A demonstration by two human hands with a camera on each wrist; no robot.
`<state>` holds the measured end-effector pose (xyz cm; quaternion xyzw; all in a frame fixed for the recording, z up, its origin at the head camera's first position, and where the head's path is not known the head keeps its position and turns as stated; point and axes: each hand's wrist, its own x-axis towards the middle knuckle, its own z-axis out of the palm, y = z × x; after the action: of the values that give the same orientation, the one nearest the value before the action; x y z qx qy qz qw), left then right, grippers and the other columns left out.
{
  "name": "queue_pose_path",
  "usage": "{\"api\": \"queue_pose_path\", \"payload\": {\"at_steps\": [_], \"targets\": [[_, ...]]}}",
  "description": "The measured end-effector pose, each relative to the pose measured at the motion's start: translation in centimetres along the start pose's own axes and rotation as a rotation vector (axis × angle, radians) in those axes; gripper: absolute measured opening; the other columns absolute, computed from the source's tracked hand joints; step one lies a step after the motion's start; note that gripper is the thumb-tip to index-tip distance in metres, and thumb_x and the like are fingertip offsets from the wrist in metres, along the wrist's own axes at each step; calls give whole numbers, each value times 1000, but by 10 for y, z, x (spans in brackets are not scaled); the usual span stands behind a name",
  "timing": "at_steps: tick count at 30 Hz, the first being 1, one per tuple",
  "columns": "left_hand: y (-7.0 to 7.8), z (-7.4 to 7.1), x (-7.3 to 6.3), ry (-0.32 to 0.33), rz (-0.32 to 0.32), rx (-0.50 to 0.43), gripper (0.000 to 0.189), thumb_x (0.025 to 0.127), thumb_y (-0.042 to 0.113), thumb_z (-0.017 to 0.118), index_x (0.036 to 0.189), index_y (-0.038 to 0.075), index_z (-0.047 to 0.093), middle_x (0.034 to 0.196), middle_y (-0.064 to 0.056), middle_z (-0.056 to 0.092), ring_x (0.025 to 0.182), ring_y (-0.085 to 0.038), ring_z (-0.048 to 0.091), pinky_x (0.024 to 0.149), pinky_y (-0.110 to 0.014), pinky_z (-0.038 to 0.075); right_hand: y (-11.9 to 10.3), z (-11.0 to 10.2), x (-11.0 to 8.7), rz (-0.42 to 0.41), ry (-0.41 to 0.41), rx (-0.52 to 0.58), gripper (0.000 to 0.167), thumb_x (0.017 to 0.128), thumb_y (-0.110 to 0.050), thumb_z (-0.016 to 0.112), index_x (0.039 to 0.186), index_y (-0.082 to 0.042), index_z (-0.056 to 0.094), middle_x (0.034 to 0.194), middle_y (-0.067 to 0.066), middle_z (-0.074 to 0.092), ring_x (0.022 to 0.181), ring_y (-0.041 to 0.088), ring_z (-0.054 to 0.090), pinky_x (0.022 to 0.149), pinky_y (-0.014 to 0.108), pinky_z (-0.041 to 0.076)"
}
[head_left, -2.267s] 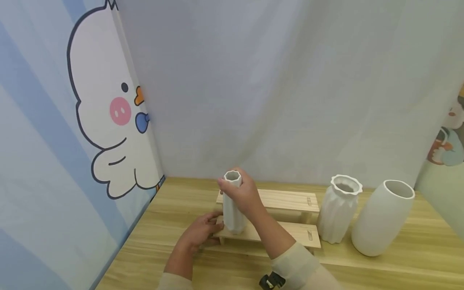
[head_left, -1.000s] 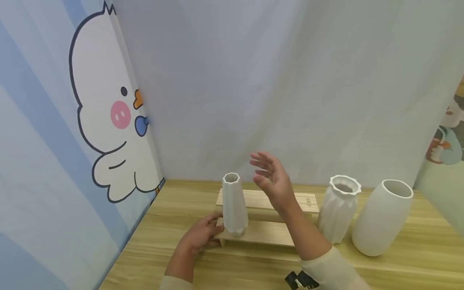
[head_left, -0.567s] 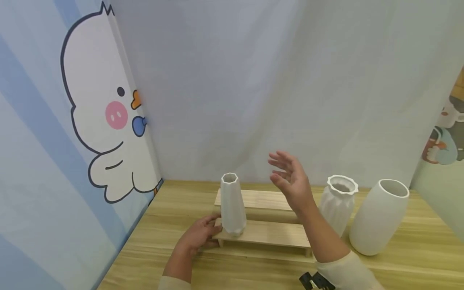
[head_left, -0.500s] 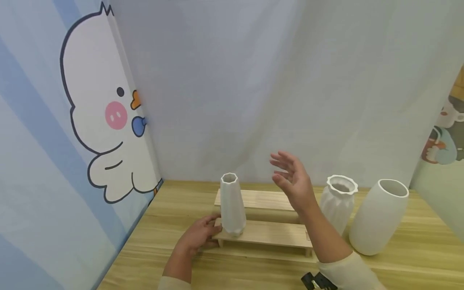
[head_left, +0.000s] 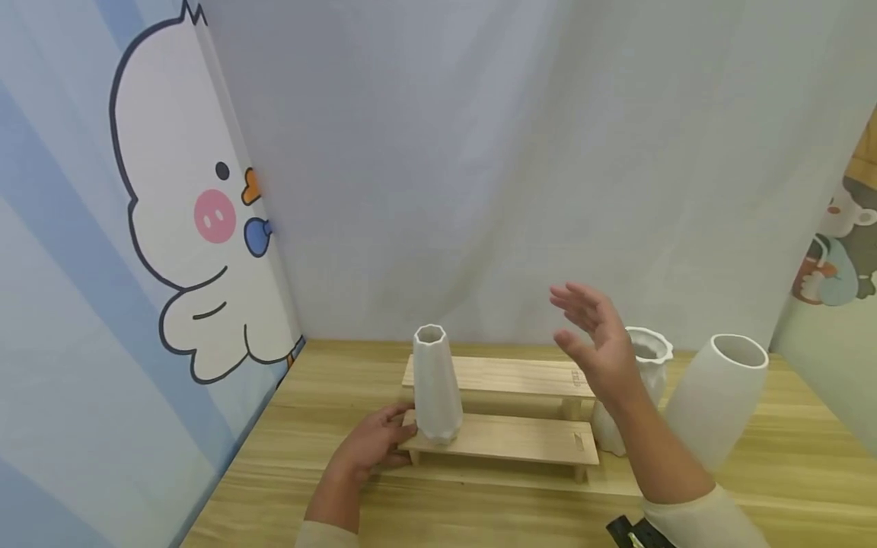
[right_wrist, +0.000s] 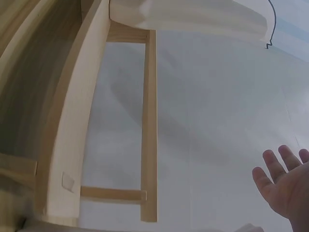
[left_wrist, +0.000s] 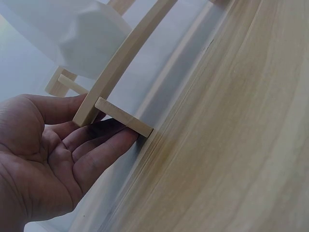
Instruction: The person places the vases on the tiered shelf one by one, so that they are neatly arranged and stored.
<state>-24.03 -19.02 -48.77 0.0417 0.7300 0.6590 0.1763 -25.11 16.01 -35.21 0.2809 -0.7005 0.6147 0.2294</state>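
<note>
Slim white vase upright at L end of the wooden stand's lower step, just below ctr of head frame. Faceted sides, narrows toward wavy-edged mouth; matte, ceramic-looking. Stand: two pale planks on short legs, rear one higher, fine grain, small marks near R ends. L hand, lower ctr-left, grips stand's L end, fingers curled round plank & leg. R hand raised R of ctr, fingers wide from thumb, partly hiding frilled-rim vase w/ pleated body. Farther R: smooth, rounded vase, wide mouth. Stand + these two on yellowish wood-grain counter, streaks mostly sideways. Behind: grey-white curtain, soft folds. L side: blue-striped hanging w/ cartoon duck; R edge: printed figure.
</note>
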Motion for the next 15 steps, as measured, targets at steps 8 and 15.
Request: {"api": "queue_pose_path", "payload": {"at_steps": [8,15], "targets": [[0,-3,1,-2,-14,7,61,97,26,63,149,6,39,151,-26,38,119,-31,59,85,-45,57,-9,-34,-2,-68,28,-52,59,90,2,64,143,0,39,139,9,57,128,13,52,109,21,37],[-1,-2,1,6,-20,11,61,97,27,63,149,7,40,153,-27,34,124,-36,55,85,-45,57,-15,-65,-5,-98,80,-171,64,86,2,69,143,-3,42,137,2,60,126,9,54,107,18,38]]}}
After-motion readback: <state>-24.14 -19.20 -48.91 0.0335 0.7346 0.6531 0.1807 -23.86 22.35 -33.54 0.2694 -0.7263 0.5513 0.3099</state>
